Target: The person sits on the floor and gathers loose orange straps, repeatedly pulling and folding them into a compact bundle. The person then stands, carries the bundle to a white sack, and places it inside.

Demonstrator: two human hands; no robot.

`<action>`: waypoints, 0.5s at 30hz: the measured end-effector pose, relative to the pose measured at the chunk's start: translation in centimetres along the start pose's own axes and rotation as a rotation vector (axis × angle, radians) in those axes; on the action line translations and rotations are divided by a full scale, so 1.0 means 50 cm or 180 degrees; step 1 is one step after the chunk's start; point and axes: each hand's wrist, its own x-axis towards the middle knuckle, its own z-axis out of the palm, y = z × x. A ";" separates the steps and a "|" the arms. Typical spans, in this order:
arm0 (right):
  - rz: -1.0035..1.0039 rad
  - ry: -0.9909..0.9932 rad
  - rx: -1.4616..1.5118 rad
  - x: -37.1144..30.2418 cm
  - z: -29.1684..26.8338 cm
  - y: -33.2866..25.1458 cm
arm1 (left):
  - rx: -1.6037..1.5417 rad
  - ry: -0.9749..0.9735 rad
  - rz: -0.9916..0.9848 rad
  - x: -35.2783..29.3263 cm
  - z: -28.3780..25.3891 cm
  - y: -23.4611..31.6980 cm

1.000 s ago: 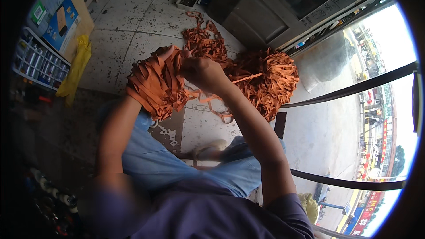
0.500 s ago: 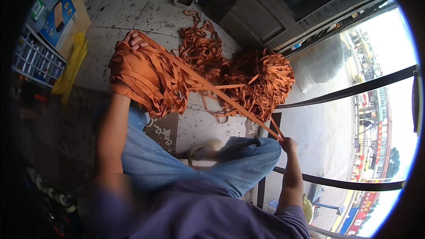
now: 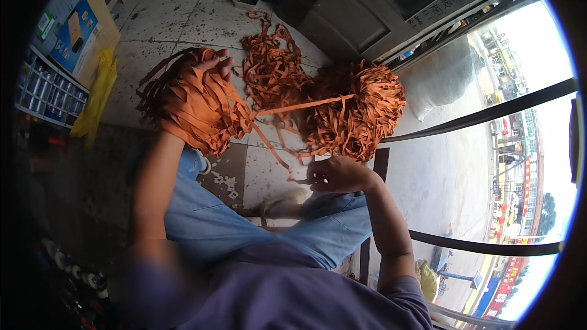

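Note:
A thick bundle of flat orange strap [image 3: 205, 107] is looped around my left hand [image 3: 220, 64] and wrist, with dark loops hanging off its far side. The fingers of that hand stick out past the loops, apart; its palm and thumb are hidden. My right hand [image 3: 336, 174] is held above my knee, thumb and fingers closed on a length of strap that sags toward the bundle. Another stretch of strap runs from the bundle to a big tangled pile of orange strap [image 3: 373, 104] on the floor at the right.
More loose strap [image 3: 272, 64] lies on the tiles further back. At the left stand a rack of small cylinders [image 3: 49, 88], a yellow plastic bag [image 3: 98, 91] and a blue printed panel [image 3: 74, 30]. A dark door [image 3: 348, 18] and a glass front border the right, near a filled clear bag [image 3: 443, 79].
My right hand has swung left and inward from the far right, and the taut strap has gone slack. My left hand has turned, its fingers now stretching out to the right.

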 end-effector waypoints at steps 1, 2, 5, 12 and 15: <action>-0.0493 0.0174 0.0194 0.060 -0.006 -0.023 | 0.0058 0.0300 -0.0228 -0.006 0.023 -0.008; -0.0693 0.0355 0.0991 0.124 -0.021 -0.073 | -0.0056 -0.0351 -0.0433 0.006 -0.014 -0.028; -0.0221 0.2037 0.0728 0.263 -0.052 -0.017 | 0.0600 -0.0404 -0.0948 0.047 0.029 -0.101; 0.0592 0.2620 -0.0204 0.216 -0.011 0.111 | 0.0570 -0.0859 -0.0936 0.009 -0.006 -0.054; 0.1868 0.2118 -0.0988 0.002 0.091 0.297 | 0.0118 -0.0627 -0.0446 0.025 0.016 -0.039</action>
